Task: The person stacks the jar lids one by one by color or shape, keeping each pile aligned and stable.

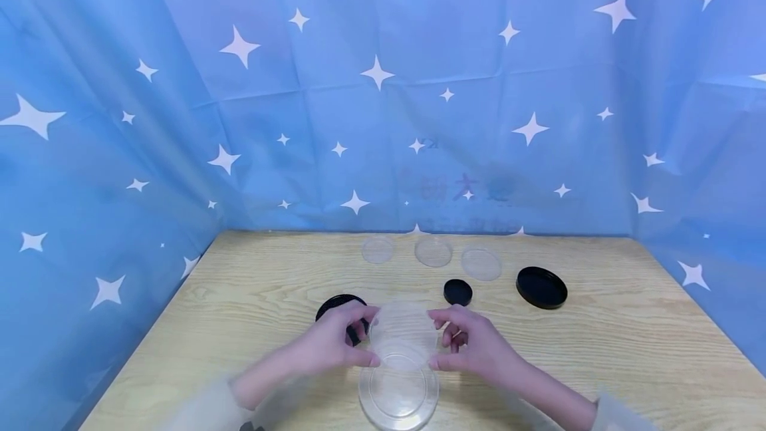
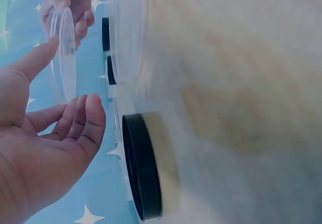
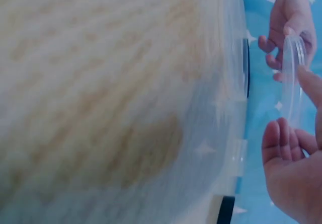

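Both hands hold a clear round plastic lid (image 1: 403,328) by its opposite edges. My left hand (image 1: 335,344) pinches the left edge between thumb and fingers, and my right hand (image 1: 475,344) does the same on the right. In the left wrist view the lid (image 2: 67,58) is raised off the table, seen nearly edge-on. A larger clear round piece (image 1: 399,401) with a ringed rim lies on the table nearer the person, partly overlapped by the held lid in the head view. Behind the left hand sits a black round lid (image 1: 340,301), partly hidden by it.
Three clear discs (image 1: 433,251) lie in a row along the back of the wooden table (image 1: 269,271). In front of them are a small black lid (image 1: 457,292) and a larger black one (image 1: 541,287) at right. A blue star-patterned cloth (image 1: 371,118) surrounds the table's back and sides.
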